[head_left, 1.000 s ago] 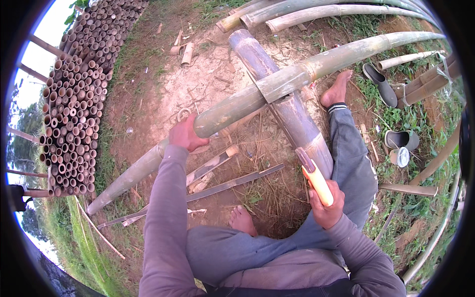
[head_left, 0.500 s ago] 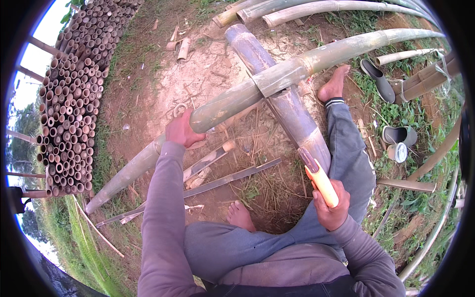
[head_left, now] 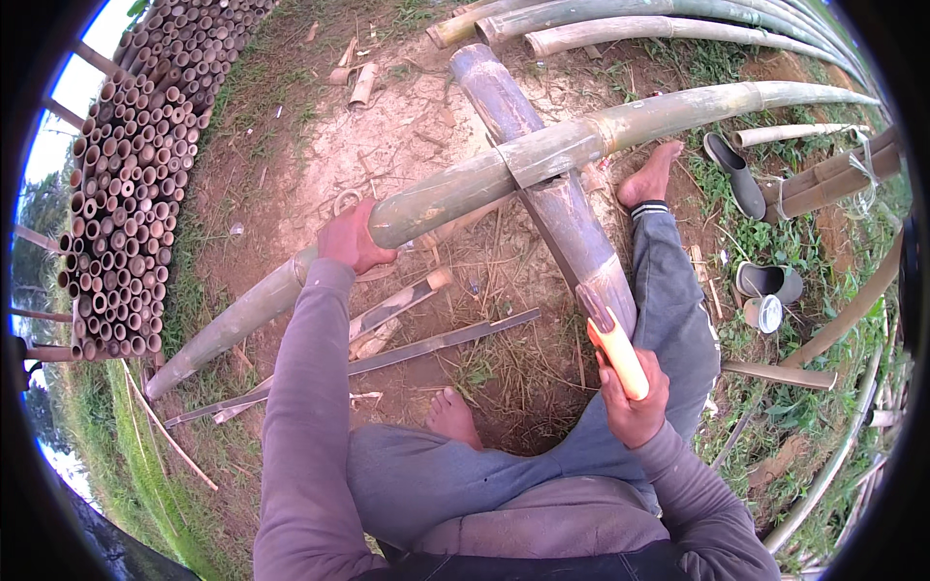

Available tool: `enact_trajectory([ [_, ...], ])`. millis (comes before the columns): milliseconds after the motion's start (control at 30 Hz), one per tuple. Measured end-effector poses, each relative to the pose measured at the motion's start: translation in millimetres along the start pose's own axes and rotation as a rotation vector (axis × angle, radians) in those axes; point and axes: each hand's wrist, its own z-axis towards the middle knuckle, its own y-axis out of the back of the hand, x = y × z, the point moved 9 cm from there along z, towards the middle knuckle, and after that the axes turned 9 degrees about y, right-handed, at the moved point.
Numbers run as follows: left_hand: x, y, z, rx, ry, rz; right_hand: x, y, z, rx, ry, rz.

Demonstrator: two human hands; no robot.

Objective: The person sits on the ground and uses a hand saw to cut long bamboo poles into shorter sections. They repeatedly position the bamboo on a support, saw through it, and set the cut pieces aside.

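A long green bamboo pole (head_left: 446, 198) lies slantwise across a thicker, darker bamboo log (head_left: 581, 218). My left hand (head_left: 354, 237) grips the pole left of the crossing, its fingers wrapped over it. In my right hand (head_left: 635, 397) is the orange handle of a handsaw (head_left: 618, 358). The saw's narrow blade, seen nearly edge-on, runs along the left side of the log up to a dark cut in the pole near the crossing. How deep the cut goes, I cannot tell.
My bare right foot (head_left: 651, 174) rests beside the log; my left foot (head_left: 453, 418) is near the middle. A flat bar (head_left: 465, 334) and a machete-like tool (head_left: 402, 305) lie on the ground. Cut bamboo pieces (head_left: 126, 208) are stacked left. Grey shoes (head_left: 736, 174) and a cup (head_left: 763, 314) sit right.
The view has turned slightly. The saw seems to have slid a little forward along the log, toward the pole. My left hand keeps its hold in the same place.
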Motion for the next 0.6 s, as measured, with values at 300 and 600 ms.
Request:
enact_trajectory([
  [300,0.3,2.3,0.1,-0.012,-0.012,-0.027,-65.2,-114.9,178.6,-0.083,-0.054,-0.049],
  [600,6.7,-10.8,2.4,0.025,0.01,-0.009,7.0,-1.1,-12.8,0.003,0.064,-0.112],
])
